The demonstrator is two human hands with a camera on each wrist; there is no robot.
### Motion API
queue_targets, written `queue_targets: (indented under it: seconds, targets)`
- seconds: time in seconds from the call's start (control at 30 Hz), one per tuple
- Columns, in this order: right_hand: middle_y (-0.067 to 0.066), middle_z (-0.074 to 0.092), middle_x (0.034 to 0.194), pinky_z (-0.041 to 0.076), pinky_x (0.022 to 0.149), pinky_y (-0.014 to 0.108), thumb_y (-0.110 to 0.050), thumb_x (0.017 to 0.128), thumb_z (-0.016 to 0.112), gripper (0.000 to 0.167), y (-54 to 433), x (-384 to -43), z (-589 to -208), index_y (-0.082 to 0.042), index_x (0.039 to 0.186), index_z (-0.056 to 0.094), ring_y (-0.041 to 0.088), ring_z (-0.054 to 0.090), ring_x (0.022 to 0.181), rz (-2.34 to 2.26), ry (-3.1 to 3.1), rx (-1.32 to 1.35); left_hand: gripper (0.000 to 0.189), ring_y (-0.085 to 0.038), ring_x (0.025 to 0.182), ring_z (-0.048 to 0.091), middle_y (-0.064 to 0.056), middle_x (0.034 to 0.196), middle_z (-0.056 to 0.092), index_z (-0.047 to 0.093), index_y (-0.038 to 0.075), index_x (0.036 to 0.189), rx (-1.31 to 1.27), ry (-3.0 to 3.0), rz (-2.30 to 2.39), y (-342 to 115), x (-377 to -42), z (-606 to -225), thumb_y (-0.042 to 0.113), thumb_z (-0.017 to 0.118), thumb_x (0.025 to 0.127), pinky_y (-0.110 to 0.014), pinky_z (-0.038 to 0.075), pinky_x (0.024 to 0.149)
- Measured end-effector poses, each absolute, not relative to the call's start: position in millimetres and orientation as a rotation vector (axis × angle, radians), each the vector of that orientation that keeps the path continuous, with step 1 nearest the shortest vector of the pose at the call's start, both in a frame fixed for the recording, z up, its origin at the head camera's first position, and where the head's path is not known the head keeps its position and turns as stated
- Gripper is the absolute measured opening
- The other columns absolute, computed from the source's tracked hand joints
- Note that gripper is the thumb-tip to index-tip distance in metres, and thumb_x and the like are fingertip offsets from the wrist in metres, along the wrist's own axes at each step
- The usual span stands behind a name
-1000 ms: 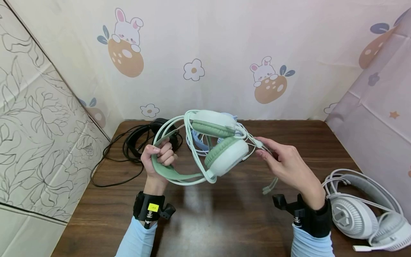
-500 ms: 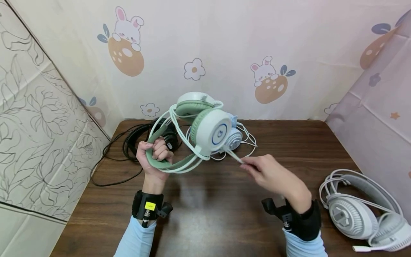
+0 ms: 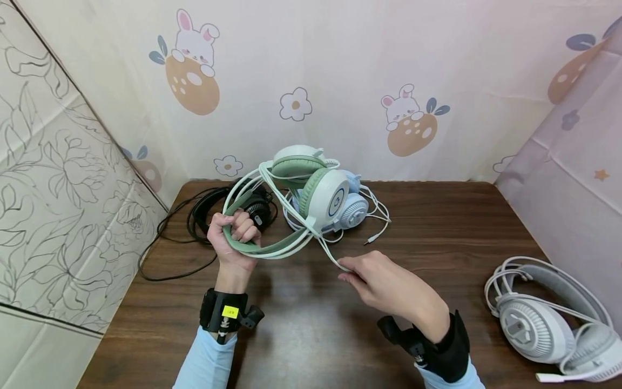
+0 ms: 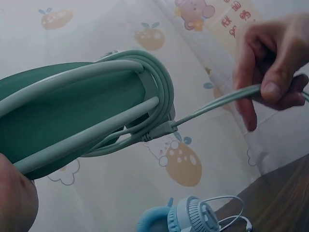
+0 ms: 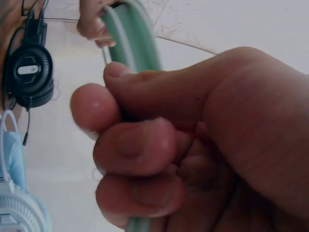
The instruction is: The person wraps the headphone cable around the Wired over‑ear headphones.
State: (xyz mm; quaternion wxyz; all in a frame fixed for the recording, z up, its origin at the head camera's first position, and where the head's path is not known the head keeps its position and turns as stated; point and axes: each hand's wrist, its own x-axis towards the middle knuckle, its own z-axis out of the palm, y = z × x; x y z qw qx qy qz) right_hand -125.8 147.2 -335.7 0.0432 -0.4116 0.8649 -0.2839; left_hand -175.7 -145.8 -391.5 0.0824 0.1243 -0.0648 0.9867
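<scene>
Green-and-white headphones (image 3: 326, 199) are held up above the table, their cable wound round the headband and ear cups. My left hand (image 3: 234, 237) grips the green headband (image 4: 72, 111) at its left end, fingers curled round it. My right hand (image 3: 389, 283) pinches the pale green cable (image 4: 212, 104) to the right of and below the ear cups. In the left wrist view the cable runs taut from the wound loops to the right hand's thumb and fingers. The right wrist view shows the fingers curled, with a piece of cable (image 5: 138, 224) coming out below them.
Black headphones (image 3: 199, 216) with a trailing cable lie at the back left of the wooden table (image 3: 311, 335). Behind the held pair are light blue headphones (image 3: 353, 212) with a loose plug. White headphones (image 3: 534, 329) with a microphone lie at the right edge. A patterned curtain (image 3: 340, 65) hangs behind.
My right hand has moved left and down, drawing the cable's loose end with it. The headphones have turned and risen slightly, a cup's outer face now showing. My left hand keeps its grip.
</scene>
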Motion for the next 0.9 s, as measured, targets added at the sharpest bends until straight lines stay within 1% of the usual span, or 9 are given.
queue_targets:
  seconds: [0.33,0.43,0.5,0.57,0.6,0.67,0.73,0.8,0.9]
  targets:
    - [-0.015,0.033,0.068,0.036,0.055,0.017,-0.003,0.097,0.064,0.022,153,-108,-319,-0.019,0.086,0.054,-0.005,0.031,0.059,-0.859,2.655,-1.195,0.041,-0.005,0.047,0.019,0.007,0.058,0.02,0.023,0.018,0.068,0.306,0.144,3.1,-152,-177,-390,-0.002,0.056,0.079,-0.017,0.017,0.046]
    - [-0.016,0.032,0.068,0.036,0.055,0.016,-0.003,0.097,0.064,0.024,155,-104,-316,-0.02,0.085,0.053,-0.006,0.03,0.058,-0.863,2.661,-1.201,0.042,-0.005,0.046,0.02,0.006,0.058,0.02,0.023,0.018,0.068,0.308,0.217,3.11,-152,-177,-388,-0.002,0.058,0.079,-0.017,0.017,0.046]
    - [-0.016,0.034,0.069,0.037,0.056,0.015,-0.002,0.097,0.064,0.022,157,-102,-315,-0.02,0.089,0.055,-0.006,0.032,0.059,-0.859,2.669,-1.219,0.042,-0.006,0.044,0.025,0.007,0.059,0.021,0.023,0.018,0.069,0.318,0.252,3.109,-152,-176,-387,-0.002,0.059,0.079,-0.016,0.016,0.046]
    - [-0.016,0.041,0.071,0.04,0.058,0.015,-0.001,0.096,0.064,0.018,159,-100,-312,-0.018,0.099,0.061,-0.006,0.037,0.061,-0.853,2.68,-1.254,0.042,-0.006,0.043,0.027,0.007,0.059,0.021,0.024,0.018,0.069,0.334,0.268,3.1,-151,-176,-386,-0.002,0.059,0.08,-0.016,0.016,0.047]
    - [-0.016,0.045,0.073,0.041,0.059,0.016,-0.001,0.096,0.065,0.02,160,-98,-311,-0.017,0.107,0.064,-0.005,0.039,0.062,-0.846,2.693,-1.277,0.043,-0.006,0.043,0.027,0.007,0.059,0.021,0.024,0.017,0.07,0.34,0.294,3.101,-150,-175,-386,-0.002,0.061,0.08,-0.016,0.015,0.047]
    - [-0.015,0.051,0.078,0.043,0.063,0.016,0.0,0.094,0.066,0.036,163,-96,-309,-0.015,0.126,0.062,-0.004,0.043,0.065,-0.848,2.71,-1.318,0.045,-0.005,0.044,0.025,0.007,0.059,0.021,0.023,0.017,0.071,0.349,0.362,3.1,-149,-175,-385,-0.002,0.064,0.079,-0.016,0.014,0.047]
    - [-0.015,0.056,0.084,0.043,0.065,0.016,0.001,0.094,0.066,0.049,164,-93,-307,-0.016,0.138,0.057,-0.004,0.046,0.068,-0.872,2.709,-1.361,0.049,-0.005,0.046,0.019,0.007,0.059,0.02,0.022,0.018,0.071,0.354,0.453,3.101,-148,-176,-385,0.0,0.066,0.078,-0.016,0.013,0.047]
    - [-0.016,0.061,0.092,0.044,0.068,0.014,0.003,0.092,0.067,0.051,166,-92,-306,-0.018,0.138,0.058,-0.005,0.051,0.073,-0.926,2.693,-1.425,0.051,-0.005,0.047,0.015,0.007,0.059,0.018,0.02,0.017,0.07,0.365,0.542,3.095,-147,-176,-386,0.0,0.067,0.078,-0.016,0.011,0.048]
    - [-0.015,0.067,0.102,0.047,0.073,0.012,0.006,0.09,0.066,0.043,166,-93,-305,-0.019,0.126,0.064,-0.005,0.057,0.081,-1.035,2.664,-1.54,0.046,-0.006,0.048,0.013,0.006,0.06,0.017,0.018,0.017,0.068,0.381,0.689,3.075,-145,-176,-387,-0.003,0.057,0.082,-0.017,0.009,0.048]
